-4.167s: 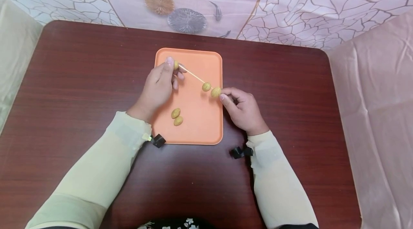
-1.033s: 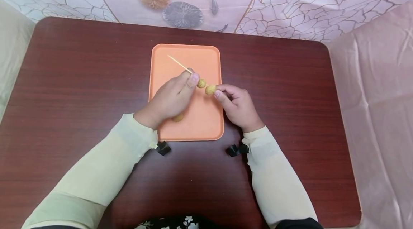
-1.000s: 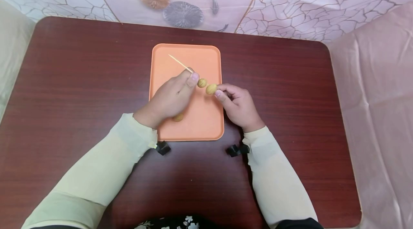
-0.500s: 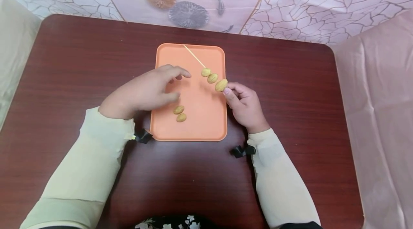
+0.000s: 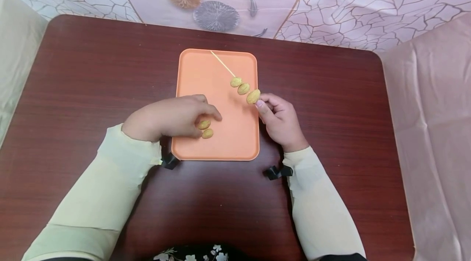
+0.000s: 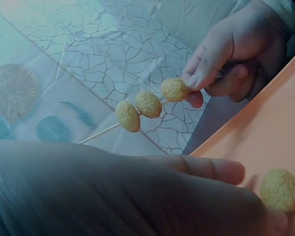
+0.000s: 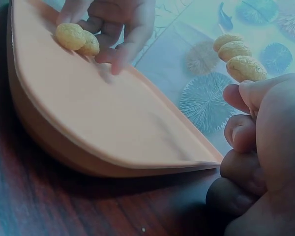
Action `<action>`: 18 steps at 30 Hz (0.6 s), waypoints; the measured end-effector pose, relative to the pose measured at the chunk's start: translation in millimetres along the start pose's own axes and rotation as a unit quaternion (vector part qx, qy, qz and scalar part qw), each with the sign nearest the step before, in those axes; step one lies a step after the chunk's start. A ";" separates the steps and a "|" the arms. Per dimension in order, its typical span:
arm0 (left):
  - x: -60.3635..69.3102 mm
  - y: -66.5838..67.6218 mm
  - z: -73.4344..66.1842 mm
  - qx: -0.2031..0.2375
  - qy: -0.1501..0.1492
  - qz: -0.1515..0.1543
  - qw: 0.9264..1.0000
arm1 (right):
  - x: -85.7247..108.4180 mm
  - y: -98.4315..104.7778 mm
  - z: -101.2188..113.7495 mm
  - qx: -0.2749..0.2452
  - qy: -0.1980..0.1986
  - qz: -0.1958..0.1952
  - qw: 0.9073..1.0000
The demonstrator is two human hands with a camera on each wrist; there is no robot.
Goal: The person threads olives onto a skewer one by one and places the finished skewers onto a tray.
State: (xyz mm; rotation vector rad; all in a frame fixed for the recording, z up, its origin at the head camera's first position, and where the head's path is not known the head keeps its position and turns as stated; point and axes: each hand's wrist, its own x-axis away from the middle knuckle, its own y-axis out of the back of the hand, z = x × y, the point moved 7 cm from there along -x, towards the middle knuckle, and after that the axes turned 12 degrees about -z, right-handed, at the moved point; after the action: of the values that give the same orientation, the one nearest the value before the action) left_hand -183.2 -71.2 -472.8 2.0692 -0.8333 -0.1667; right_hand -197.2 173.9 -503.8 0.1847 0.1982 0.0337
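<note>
My right hand [image 5: 281, 120] pinches the near end of a thin wooden skewer [image 5: 222, 63] between thumb and index finger, beside the lowest fruit. Three yellow, wrinkled oval fruits [image 5: 243, 88] are threaded on it, and its bare far end points away to the upper left. Over the left part of an orange tray [image 5: 229, 146], my left hand [image 5: 173, 116] reaches down, fingers spread around two loose fruits of the same kind. The farther fruit [image 5: 204, 124] is partly covered by the hand; the nearer fruit [image 5: 207, 133] lies by the thumb. The right wrist view shows a gap between the fingertips and this pair.
The tray lies on a dark red-brown wooden table [image 5: 331, 130]. Patterned cloth [image 5: 217, 16] hangs behind the table, and pale cloth [image 5: 434, 130] hangs at its right side. Black wrist mounts [image 5: 277, 172] stick out from the cuffs.
The left hand held the skewer by the fruits, having slid a third fruit down beside the others. It then let go and moved left and down to the loose pair. The right hand keeps its pinch.
</note>
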 end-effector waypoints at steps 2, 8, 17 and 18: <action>-1.8 -0.5 0.0 -0.005 -0.008 -0.005 1.000 | -0.2 -0.4 -0.3 -0.007 -0.003 0.001 1.000; -7.7 3.3 1.5 -0.012 -0.022 -0.031 0.999 | -0.9 -2.2 -1.0 -0.040 -0.009 0.012 0.999; -9.6 39.8 11.8 0.065 -0.007 -0.240 0.969 | 0.3 -2.2 -0.5 -0.044 -0.014 0.011 0.999; -8.6 43.9 13.9 0.084 0.001 -0.265 0.961 | 0.7 -2.0 -0.2 -0.041 -0.014 0.009 0.999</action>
State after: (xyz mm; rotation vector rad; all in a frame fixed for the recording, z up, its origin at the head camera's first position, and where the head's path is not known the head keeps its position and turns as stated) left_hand -217.3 -92.6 -448.9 2.4154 -0.2787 -0.3948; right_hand -196.6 172.0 -504.6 0.1044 0.1659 0.0578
